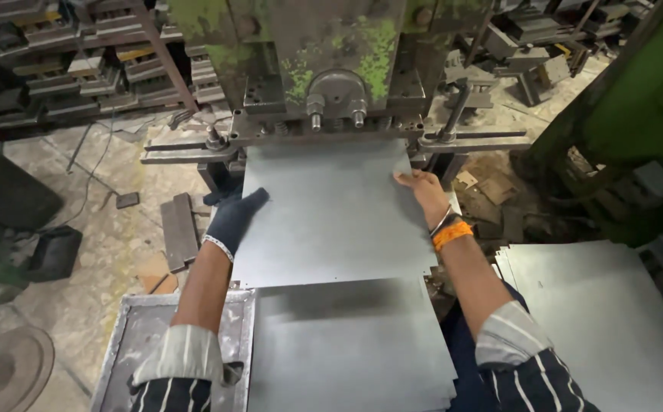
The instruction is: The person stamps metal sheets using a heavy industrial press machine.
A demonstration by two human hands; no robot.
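A flat grey metal sheet (331,214) lies in front of me, its far edge under the head of a worn green press (324,69). My left hand (234,220), in a dark glove, rests flat on the sheet's left edge. At the sheet's right edge near the press, my bare right hand (418,188) grips it; an orange band and bangles circle that wrist. The sheet's near end overlaps a stack of similar sheets (346,351) just below it.
Another stack of grey sheets (606,320) lies at the right. A shallow metal tray (129,336) sits at lower left under my left arm. Metal blocks (179,229) lie on the floor; racks of dies (80,69) stand behind, a green machine frame (629,107) at right.
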